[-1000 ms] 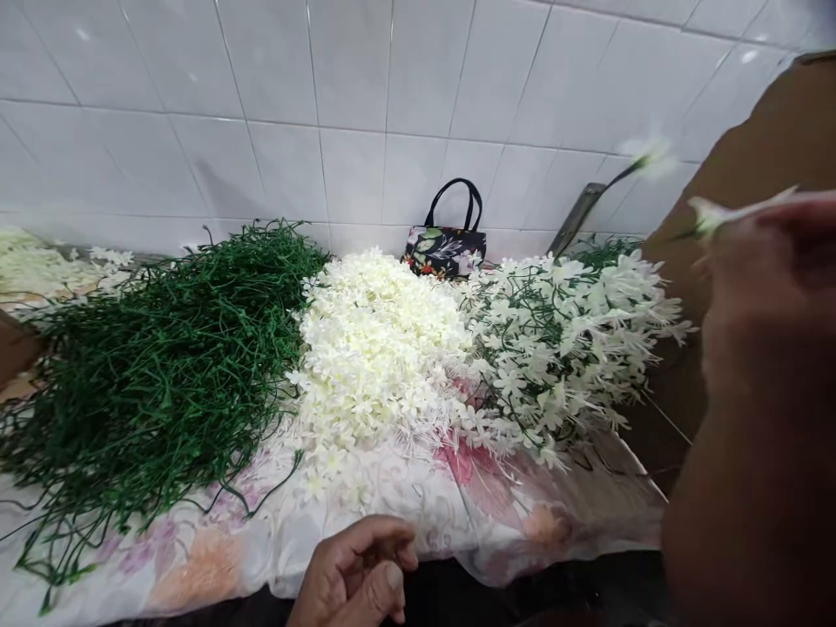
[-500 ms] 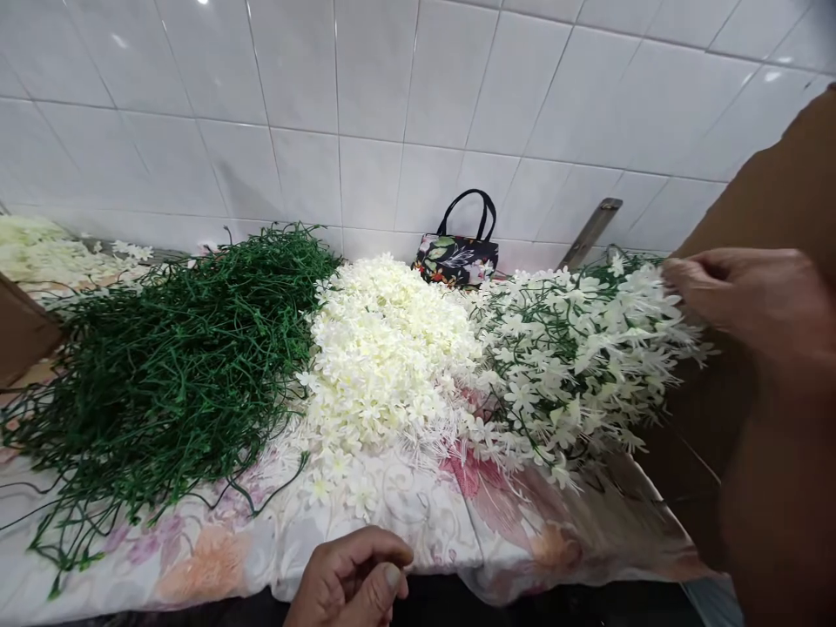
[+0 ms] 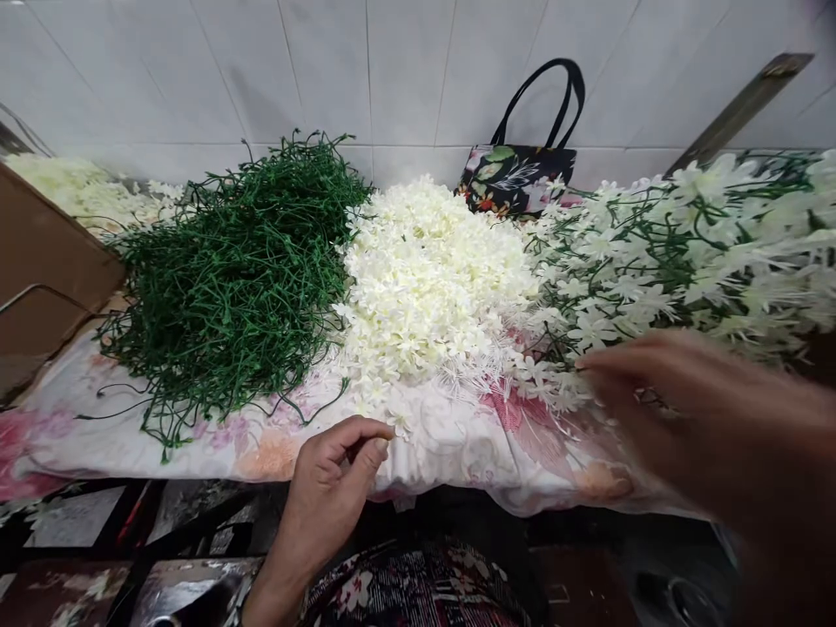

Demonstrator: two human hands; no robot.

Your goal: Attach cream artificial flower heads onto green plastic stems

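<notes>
My left hand (image 3: 343, 466) is over the front edge of the cloth-covered table, thumb and forefinger pinched together; anything between them is too small to make out. At the right, my right hand (image 3: 685, 409) is smeared by motion, in front of the white-flowered green stems (image 3: 653, 261). A heap of loose cream-white blossoms (image 3: 431, 279) lies in the middle. To its left is a big tangled pile of bare green stems (image 3: 241, 287). Thin white filaments (image 3: 480, 374) lie between the blossoms and the flowered stems.
A black floral handbag (image 3: 519, 178) stands against the tiled wall (image 3: 405, 78). A metal bar (image 3: 738, 113) leans behind the flowered stems. At the left are a cardboard box (image 3: 49, 270) and more pale blossoms (image 3: 84, 192). The floral tablecloth (image 3: 450, 444) hangs at the front edge.
The view has tilted down and come nearer the table. My right hand has moved from the far end of the flowered stems inward and toward the front. My left hand stays near the front edge.
</notes>
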